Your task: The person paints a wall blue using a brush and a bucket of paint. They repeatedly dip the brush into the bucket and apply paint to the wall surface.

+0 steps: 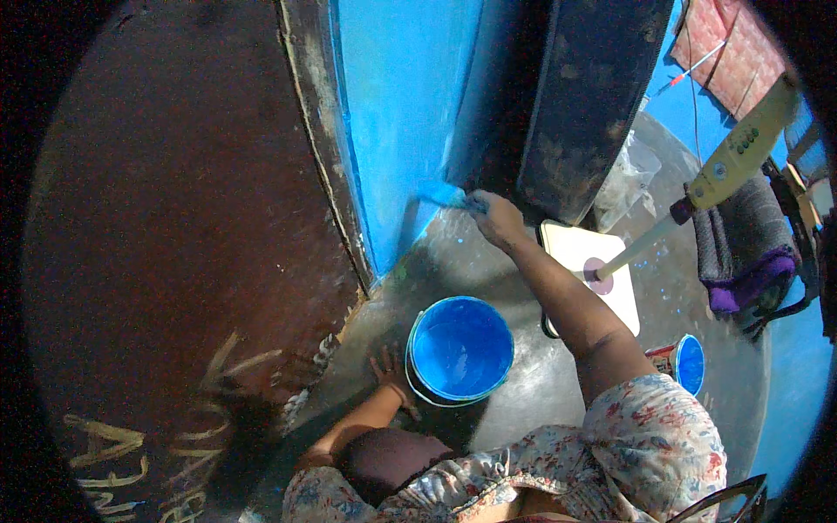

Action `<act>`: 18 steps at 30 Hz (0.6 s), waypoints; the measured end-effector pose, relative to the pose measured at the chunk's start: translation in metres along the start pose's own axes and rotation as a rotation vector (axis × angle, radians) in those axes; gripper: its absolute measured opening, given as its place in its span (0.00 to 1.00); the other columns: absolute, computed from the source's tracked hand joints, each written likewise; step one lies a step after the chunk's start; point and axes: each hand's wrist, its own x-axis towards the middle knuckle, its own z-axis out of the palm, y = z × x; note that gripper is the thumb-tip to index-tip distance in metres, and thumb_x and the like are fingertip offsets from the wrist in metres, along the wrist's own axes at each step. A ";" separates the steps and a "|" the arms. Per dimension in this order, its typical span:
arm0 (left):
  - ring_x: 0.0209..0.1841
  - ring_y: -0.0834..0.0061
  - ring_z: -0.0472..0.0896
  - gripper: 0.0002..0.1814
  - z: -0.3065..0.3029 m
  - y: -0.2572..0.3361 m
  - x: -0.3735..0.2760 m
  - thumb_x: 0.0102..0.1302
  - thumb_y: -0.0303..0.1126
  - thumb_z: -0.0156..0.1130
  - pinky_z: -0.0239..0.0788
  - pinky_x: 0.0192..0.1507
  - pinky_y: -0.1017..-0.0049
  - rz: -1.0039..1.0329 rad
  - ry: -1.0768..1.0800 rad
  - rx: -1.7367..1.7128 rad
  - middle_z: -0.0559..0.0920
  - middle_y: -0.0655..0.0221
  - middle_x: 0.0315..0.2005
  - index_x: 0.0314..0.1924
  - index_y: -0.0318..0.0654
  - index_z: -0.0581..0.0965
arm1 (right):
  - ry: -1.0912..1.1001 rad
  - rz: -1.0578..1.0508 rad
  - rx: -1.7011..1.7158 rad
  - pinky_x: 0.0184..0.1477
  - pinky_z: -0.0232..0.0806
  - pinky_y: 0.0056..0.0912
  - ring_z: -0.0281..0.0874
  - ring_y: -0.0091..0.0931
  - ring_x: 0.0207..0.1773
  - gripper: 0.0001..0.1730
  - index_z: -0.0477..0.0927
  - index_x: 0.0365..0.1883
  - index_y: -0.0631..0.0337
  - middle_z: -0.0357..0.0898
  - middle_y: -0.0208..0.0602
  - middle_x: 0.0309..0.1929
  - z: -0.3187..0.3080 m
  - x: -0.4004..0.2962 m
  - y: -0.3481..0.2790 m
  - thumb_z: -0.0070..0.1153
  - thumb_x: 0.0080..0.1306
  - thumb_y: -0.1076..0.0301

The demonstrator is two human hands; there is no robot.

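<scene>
My right hand (pixel 498 219) grips the handle of a paintbrush (pixel 439 194), whose blurred, blue-coated head is at the lower part of a blue wall (pixel 402 98), close to the floor. My left hand (pixel 392 378) is spread with its fingers apart on the grey floor, just left of a paint bucket (pixel 463 350). Blue paint shows inside this bucket, and its wire handle hangs down on the left side. Beyond my right forearm, a smaller can (pixel 690 365) also has blue inside.
A dark brown door-like panel (pixel 183 196) with chalk-like marks fills the left. A dark upright padded piece (pixel 592 98) stands right of the wall. Near my right arm are a pedestal fan's white base (pixel 582 245), a plastic bag (pixel 628 180) and a grey and purple cloth (pixel 749 242).
</scene>
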 end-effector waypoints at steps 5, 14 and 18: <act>0.74 0.36 0.18 0.80 -0.006 0.003 -0.004 0.30 0.69 0.78 0.19 0.62 0.22 0.020 -0.003 -0.008 0.29 0.44 0.76 0.78 0.54 0.41 | -0.242 0.113 -0.336 0.49 0.73 0.46 0.82 0.41 0.50 0.14 0.85 0.47 0.44 0.85 0.40 0.46 0.027 0.040 0.067 0.59 0.63 0.58; 0.73 0.37 0.22 0.76 -0.012 0.004 -0.001 0.33 0.67 0.77 0.21 0.62 0.24 -0.011 0.016 -0.019 0.32 0.45 0.75 0.77 0.52 0.43 | -0.167 0.127 -0.515 0.48 0.77 0.43 0.85 0.38 0.48 0.12 0.86 0.42 0.45 0.86 0.37 0.43 0.054 0.156 0.070 0.57 0.60 0.65; 0.73 0.37 0.23 0.74 -0.004 0.002 0.001 0.34 0.66 0.76 0.23 0.62 0.25 -0.033 0.010 -0.026 0.33 0.45 0.74 0.77 0.52 0.44 | -0.049 0.012 -0.521 0.49 0.76 0.43 0.84 0.39 0.48 0.14 0.86 0.44 0.42 0.86 0.35 0.43 -0.014 0.175 0.022 0.60 0.59 0.64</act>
